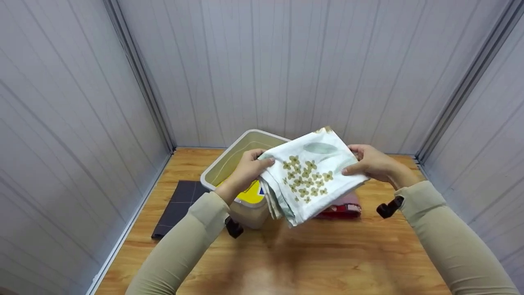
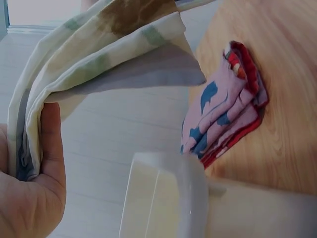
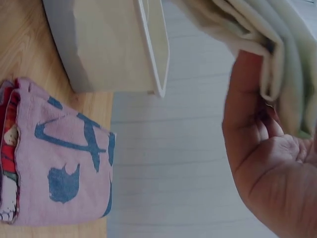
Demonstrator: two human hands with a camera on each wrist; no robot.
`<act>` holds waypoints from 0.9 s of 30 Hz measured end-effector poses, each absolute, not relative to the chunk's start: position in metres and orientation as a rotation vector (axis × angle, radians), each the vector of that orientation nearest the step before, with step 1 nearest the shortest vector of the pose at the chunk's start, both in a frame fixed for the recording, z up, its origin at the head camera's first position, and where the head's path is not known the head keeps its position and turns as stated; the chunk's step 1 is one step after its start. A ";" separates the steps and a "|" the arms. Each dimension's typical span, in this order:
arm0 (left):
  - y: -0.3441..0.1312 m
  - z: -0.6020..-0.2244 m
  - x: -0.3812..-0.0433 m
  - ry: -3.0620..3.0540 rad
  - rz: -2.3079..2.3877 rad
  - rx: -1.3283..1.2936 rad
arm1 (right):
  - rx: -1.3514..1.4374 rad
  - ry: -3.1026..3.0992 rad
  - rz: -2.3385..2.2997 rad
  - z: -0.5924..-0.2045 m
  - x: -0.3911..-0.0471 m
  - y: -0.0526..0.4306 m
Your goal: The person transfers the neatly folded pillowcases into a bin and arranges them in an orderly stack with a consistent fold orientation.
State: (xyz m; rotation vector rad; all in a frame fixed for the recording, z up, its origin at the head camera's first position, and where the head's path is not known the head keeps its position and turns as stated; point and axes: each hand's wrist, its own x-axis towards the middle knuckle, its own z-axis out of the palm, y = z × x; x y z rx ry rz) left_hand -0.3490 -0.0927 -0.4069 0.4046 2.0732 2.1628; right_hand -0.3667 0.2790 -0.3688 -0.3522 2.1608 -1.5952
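Observation:
A folded white cloth with brown flowers and pale green leaves is held up in the air between both hands. My left hand pinches its left edge, thumb on top and fingers beneath. At the right edge my right hand grips it the same way. Several folded layers of the cloth show in the left wrist view, and more layers in the right wrist view. Behind and below the left hand stands a pale plastic bin with something yellow at its near side; the cloth hides part of the bin.
A folded pink cloth with blue shapes and red layers lies on the wooden table, right of the bin. Left of the bin lies a dark folded cloth with thin lines. Pale panel walls enclose the table's back and sides.

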 end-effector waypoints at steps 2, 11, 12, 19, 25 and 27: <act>-0.097 -0.407 -0.351 2.060 2.168 0.379 | -0.386 2.128 -1.587 -0.368 -0.365 0.275; -0.122 -0.404 -0.353 2.022 2.159 0.313 | -0.431 2.133 -1.506 -0.364 -0.364 0.257; -0.125 -0.404 -0.353 2.028 2.149 0.304 | -0.438 2.145 -1.490 -0.364 -0.365 0.256; -0.147 -0.403 -0.353 2.160 2.026 0.260 | -0.449 2.213 -1.450 -0.364 -0.370 0.248; -0.158 -0.404 -0.354 2.221 1.981 0.207 | -0.393 2.214 -1.545 -0.366 -0.377 0.237; -0.162 -0.404 -0.354 2.227 1.985 0.182 | -0.379 2.209 -1.579 -0.366 -0.379 0.233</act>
